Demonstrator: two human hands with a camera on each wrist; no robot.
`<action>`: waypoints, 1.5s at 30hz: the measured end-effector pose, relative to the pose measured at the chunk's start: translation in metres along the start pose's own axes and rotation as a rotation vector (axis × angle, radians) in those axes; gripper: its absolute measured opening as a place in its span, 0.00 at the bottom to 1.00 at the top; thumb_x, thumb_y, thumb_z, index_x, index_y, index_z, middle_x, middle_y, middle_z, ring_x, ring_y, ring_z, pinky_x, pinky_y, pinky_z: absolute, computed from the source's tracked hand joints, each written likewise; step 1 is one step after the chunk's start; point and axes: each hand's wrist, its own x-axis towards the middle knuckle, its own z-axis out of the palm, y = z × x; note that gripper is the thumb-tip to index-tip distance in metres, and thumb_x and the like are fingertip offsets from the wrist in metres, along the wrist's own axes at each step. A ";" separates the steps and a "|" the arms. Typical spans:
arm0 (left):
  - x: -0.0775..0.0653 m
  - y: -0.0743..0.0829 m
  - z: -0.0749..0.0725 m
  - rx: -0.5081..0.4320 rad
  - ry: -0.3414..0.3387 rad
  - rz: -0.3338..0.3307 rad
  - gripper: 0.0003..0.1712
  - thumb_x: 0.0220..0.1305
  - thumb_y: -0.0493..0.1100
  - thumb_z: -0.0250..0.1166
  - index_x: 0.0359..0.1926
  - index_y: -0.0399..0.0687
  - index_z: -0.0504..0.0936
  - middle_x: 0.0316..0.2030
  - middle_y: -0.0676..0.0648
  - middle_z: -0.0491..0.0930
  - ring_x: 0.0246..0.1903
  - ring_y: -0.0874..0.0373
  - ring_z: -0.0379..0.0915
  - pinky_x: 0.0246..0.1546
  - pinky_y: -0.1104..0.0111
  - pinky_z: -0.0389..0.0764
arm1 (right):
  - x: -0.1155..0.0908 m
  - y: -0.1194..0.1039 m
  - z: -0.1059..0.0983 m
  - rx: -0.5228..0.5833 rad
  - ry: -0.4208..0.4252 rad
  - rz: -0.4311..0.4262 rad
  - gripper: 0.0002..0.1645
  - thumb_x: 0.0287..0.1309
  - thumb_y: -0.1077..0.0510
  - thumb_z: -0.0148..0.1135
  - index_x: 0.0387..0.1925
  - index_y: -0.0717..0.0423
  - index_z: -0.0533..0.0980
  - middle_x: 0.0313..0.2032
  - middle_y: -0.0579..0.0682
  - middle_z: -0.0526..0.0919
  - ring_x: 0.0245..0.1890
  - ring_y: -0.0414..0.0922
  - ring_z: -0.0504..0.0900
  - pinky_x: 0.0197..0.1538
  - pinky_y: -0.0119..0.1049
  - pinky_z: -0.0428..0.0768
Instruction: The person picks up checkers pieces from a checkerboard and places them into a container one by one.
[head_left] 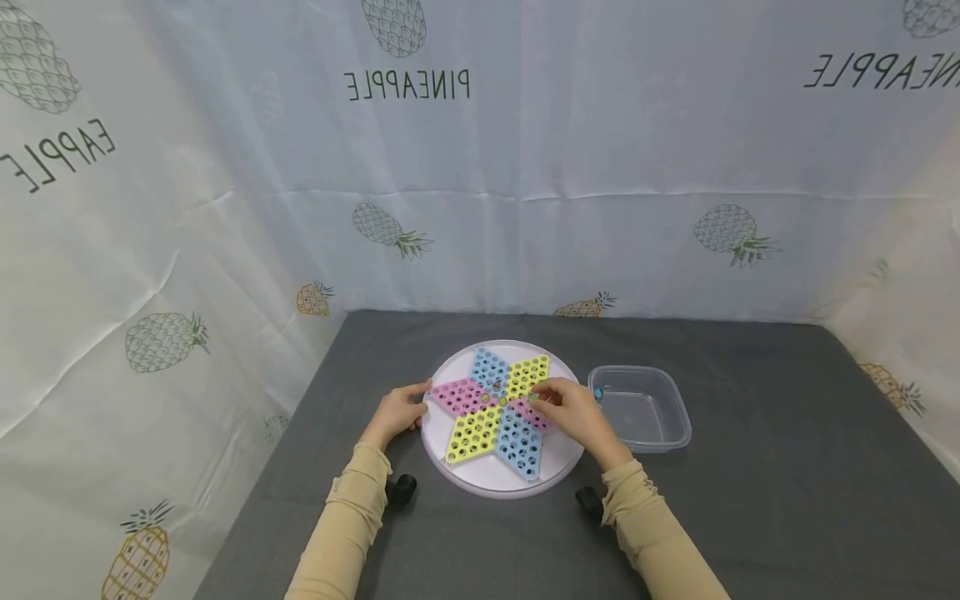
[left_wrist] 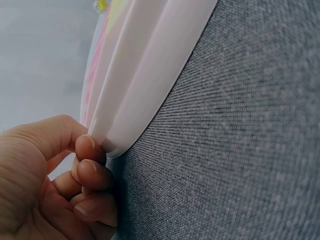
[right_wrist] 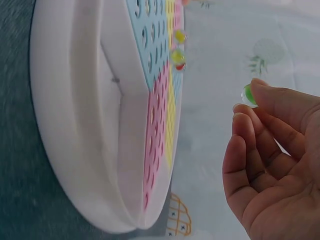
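Observation:
A round white Chinese checkers board [head_left: 442, 433] lies on the dark cloth, its star in pink, yellow and blue with rows of holes. My left hand [head_left: 397, 414] pinches the board's left rim; in the left wrist view the thumb and curled fingertips [left_wrist: 95, 175] meet at its edge. Above the pink section on the right, my right hand [head_left: 573, 412] pinches a green marble [right_wrist: 250, 95] between thumb and fingertips, apart from the board. Near the star's middle sit several marbles, among them a yellow-green marble [right_wrist: 177, 56] and a yellow marble [right_wrist: 180, 36].
A clear plastic container [head_left: 637, 442] stands right of the board, with a small blue thing [head_left: 597, 393] by its left wall. Small black objects [head_left: 405, 489] show beside both wrists. Behind the table [head_left: 787, 467] hangs a pineapple-print curtain [head_left: 480, 142].

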 end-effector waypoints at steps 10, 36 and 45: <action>-0.001 0.000 0.000 0.010 0.001 0.017 0.31 0.58 0.39 0.58 0.64 0.55 0.69 0.13 0.51 0.71 0.13 0.60 0.63 0.20 0.70 0.67 | -0.007 0.017 -0.024 0.013 0.079 0.048 0.14 0.54 0.54 0.64 0.42 0.55 0.80 0.34 0.51 0.80 0.33 0.43 0.74 0.36 0.34 0.72; -0.001 0.000 0.000 0.025 0.013 0.021 0.31 0.57 0.39 0.57 0.64 0.53 0.70 0.13 0.51 0.70 0.13 0.61 0.63 0.20 0.70 0.66 | -0.008 0.071 -0.052 -0.088 0.109 0.148 0.17 0.58 0.54 0.59 0.45 0.61 0.78 0.39 0.58 0.82 0.41 0.54 0.79 0.43 0.47 0.76; 0.000 0.000 0.000 0.025 0.008 0.022 0.31 0.57 0.39 0.57 0.64 0.54 0.70 0.13 0.51 0.71 0.13 0.60 0.63 0.20 0.70 0.66 | -0.002 0.076 -0.049 -0.125 0.068 0.156 0.16 0.58 0.56 0.59 0.44 0.62 0.78 0.38 0.59 0.82 0.40 0.54 0.80 0.40 0.45 0.76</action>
